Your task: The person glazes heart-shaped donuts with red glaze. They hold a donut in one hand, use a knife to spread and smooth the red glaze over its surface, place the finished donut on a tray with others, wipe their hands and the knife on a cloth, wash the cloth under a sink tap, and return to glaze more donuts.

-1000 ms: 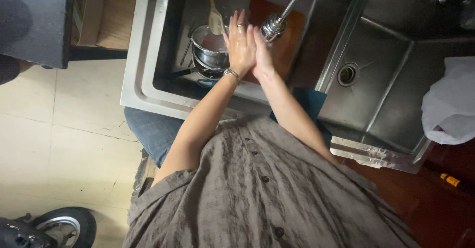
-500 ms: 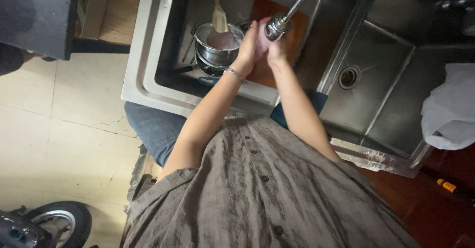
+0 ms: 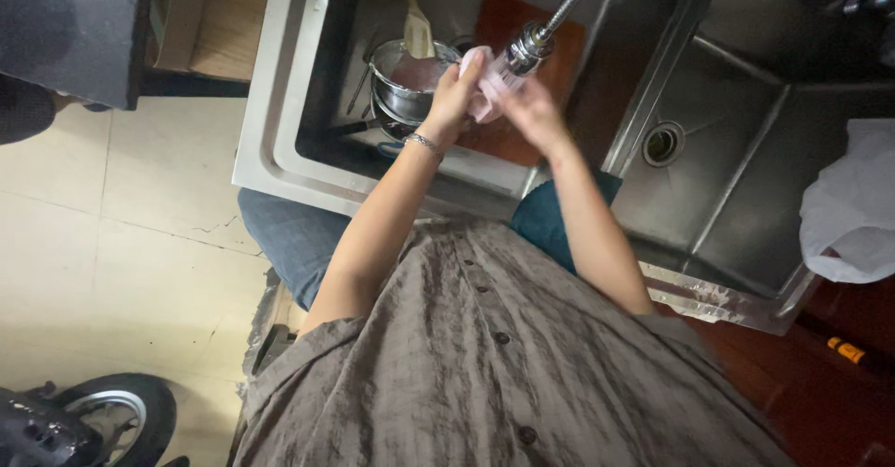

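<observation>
My two hands meet under the metal spray head (image 3: 531, 48) of a flexible tap, over the left basin of a steel sink (image 3: 266, 145). My left hand (image 3: 455, 94), with a thin bracelet on its wrist, is curled around the fingers of my right hand (image 3: 530, 113). Neither hand holds any object. Just left of my hands a steel pot (image 3: 396, 85) with water in it stands in the basin, and a wooden spatula (image 3: 417, 24) leans behind it. A brown cutting board (image 3: 564, 71) lies under and behind my hands.
The right basin has a round drain (image 3: 661, 143). A white plastic bag (image 3: 853, 206) lies at the right edge. A cardboard box (image 3: 210, 20) sits at the upper left, and a small black wheel (image 3: 112, 416) stands on the tiled floor at the lower left.
My hands were pressed flat, palm to palm, beside the spray head. They have since moved under it, and my left hand has closed over my right hand.
</observation>
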The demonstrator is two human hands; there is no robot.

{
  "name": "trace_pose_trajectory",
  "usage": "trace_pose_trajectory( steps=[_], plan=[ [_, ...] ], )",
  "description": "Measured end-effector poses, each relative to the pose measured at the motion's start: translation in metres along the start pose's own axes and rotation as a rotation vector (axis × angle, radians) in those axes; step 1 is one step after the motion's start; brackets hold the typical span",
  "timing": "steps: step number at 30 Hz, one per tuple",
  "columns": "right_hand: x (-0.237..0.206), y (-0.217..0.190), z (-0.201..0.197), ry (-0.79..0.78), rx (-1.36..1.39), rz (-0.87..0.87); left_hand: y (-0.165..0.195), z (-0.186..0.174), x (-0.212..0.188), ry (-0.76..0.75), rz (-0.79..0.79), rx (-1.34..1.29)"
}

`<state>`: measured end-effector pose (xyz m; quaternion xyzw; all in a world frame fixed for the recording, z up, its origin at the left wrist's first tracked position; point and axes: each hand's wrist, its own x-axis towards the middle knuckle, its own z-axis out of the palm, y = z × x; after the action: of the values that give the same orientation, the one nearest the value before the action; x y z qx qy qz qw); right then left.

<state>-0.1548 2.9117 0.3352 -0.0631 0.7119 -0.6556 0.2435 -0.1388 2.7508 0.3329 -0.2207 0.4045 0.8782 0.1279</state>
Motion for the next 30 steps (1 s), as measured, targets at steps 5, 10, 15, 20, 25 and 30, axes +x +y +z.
trace_pose_trajectory(
  steps=[5, 10, 15, 20, 25, 30],
  plan=[
    [-0.004, -0.002, 0.006, 0.175, -0.055, 0.043, 0.005, 0.001, -0.002, 0.076, 0.054, 0.087],
    [-0.005, -0.017, -0.051, 0.306, 0.485, -0.014, 0.02, -0.021, -0.018, -0.275, -0.152, 0.414],
    [0.01, -0.022, -0.024, 0.403, 0.663, -0.142, 0.011, -0.002, -0.01, -0.227, -0.069, -0.111],
    [0.015, -0.024, 0.05, 0.385, -0.424, -0.421, 0.007, 0.035, 0.011, 0.312, 0.044, -0.061],
    [0.028, -0.04, 0.05, 0.492, -0.361, 0.251, -0.01, 0.05, 0.003, 0.112, 0.233, 0.315],
    [0.032, -0.053, 0.057, 0.406, -0.458, -0.211, -0.011, 0.056, 0.007, 0.193, 0.151, 0.241]
  ],
)
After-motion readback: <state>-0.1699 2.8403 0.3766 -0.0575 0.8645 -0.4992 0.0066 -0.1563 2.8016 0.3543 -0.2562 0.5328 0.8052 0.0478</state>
